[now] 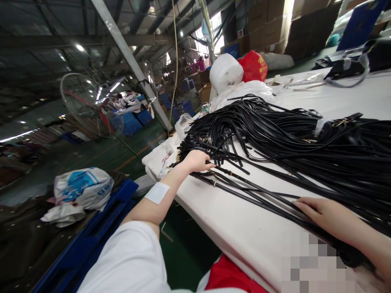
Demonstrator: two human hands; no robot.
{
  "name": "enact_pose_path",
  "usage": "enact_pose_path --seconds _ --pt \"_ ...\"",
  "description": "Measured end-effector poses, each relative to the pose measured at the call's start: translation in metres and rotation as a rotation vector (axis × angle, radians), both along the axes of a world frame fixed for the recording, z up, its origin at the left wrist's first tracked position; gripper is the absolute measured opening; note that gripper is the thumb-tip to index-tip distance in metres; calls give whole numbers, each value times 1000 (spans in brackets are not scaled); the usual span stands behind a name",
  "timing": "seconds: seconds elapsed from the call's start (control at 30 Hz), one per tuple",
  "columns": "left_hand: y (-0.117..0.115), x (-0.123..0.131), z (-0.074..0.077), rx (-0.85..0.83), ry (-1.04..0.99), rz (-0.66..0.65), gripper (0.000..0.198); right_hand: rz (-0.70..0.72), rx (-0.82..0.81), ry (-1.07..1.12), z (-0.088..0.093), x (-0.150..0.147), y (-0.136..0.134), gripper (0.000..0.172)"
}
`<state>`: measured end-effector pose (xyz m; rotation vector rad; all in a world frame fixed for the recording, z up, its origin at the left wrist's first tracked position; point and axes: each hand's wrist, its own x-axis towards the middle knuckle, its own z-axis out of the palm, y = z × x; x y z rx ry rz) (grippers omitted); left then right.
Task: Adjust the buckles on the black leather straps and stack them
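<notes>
A large heap of long, thin black straps (269, 126) spreads over the white-covered table (342, 97). My left hand (198, 160) is closed at the left end of the heap, where small gold-coloured metal fittings show, and its fingers grip a black strap. That strap (241, 176), with a buckle-like fitting near its end, runs right from the hand. Further right, my right hand (324, 213) has its thumb and fingers closed on the strap's length. Another black strap (238, 194) lies along the table's front edge below it. Its right end is hidden by the arm and a blurred patch.
At the table's back stand a white bundle (226, 70) and a red bag (253, 66). A dark bag with a handle (345, 69) lies far right. Left of the table are a slanted metal pole (131, 61), a large fan (91, 106) and a blue pallet (88, 240).
</notes>
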<state>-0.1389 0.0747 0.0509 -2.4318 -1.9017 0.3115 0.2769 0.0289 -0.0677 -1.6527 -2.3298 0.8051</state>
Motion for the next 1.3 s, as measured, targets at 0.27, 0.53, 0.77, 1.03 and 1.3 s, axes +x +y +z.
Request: enact_pose_path --seconds 0.27,0.53,0.77,1.03,1.3 --pt "8 39 -48 100 -215 -114 42 -3 58 -86 2 -12 -4 40" --pt "39 149 -71 63 -360 -321 27 -74 92 -53 15 -23 -10 35" --pt "40 216 -94 32 -373 -530 17 -134 142 -41 34 -26 -24 33" --pt "40 195 -81 -34 -286 -621 19 -325 291 -148 59 15 -29 19" --pt "47 190 -77 -67 -279 -513 18 -332 280 -282 39 43 -5 14"
